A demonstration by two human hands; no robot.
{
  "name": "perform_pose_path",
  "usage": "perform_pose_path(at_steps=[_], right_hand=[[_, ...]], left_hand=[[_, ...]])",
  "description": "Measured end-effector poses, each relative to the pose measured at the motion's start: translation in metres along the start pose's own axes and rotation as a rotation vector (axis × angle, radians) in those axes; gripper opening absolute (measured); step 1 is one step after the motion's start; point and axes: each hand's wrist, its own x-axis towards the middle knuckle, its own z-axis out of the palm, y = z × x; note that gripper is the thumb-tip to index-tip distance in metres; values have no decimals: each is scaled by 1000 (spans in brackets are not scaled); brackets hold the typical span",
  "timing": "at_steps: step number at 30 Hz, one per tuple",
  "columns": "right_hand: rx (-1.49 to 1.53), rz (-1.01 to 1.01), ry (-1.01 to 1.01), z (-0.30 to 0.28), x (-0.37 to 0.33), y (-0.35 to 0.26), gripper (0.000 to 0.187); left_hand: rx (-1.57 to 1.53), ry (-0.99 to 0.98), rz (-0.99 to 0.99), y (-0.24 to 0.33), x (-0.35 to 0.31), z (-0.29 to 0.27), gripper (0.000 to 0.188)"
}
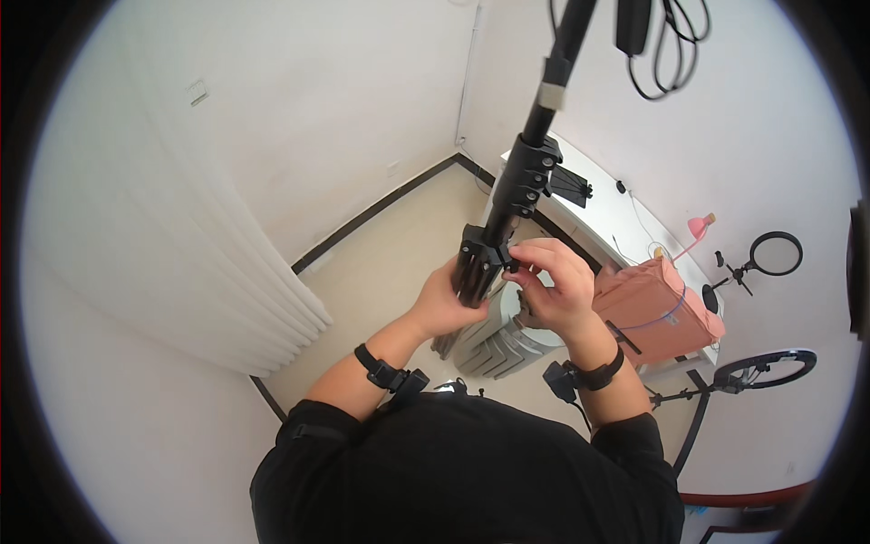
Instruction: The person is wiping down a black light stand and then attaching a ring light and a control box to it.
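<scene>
A black folding light stand [521, 179] slants up and away from me, with its legs gathered at the lower end and clamp collars along its tube. My left hand [441, 304] is closed round the folded legs from the left. At the leg collar [485, 249], the thumb and fingers of my right hand [562, 286] pinch a small black knob, mostly covered by the fingertips. Each wrist wears a black strap with a small device. A black box [632, 25] with a looped cable hangs near the top of the pole.
Grey stacked stools [507, 340] stand beneath my hands. To the right is a white desk [594, 213] with a pink lamp [698, 227], beside a pink cloth-covered object [657, 313]. Ring lights [776, 253] stand farther right. A white curtain [227, 245] hangs on the left.
</scene>
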Motion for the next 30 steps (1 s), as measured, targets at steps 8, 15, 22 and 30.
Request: perform_pose_path(at_steps=[8, 15, 22, 30], right_hand=[[524, 656, -38, 1, 13, -3, 10], [765, 998, 72, -2, 35, -13, 12], [605, 760, -51, 5, 21, -5, 18], [445, 633, -63, 9, 19, -5, 16]], left_hand=[[-73, -20, -24, 5, 3, 0, 31], [-61, -8, 10, -5, 7, 1, 36], [-36, -3, 33, -12, 16, -20, 36], [14, -45, 15, -12, 17, -21, 35]])
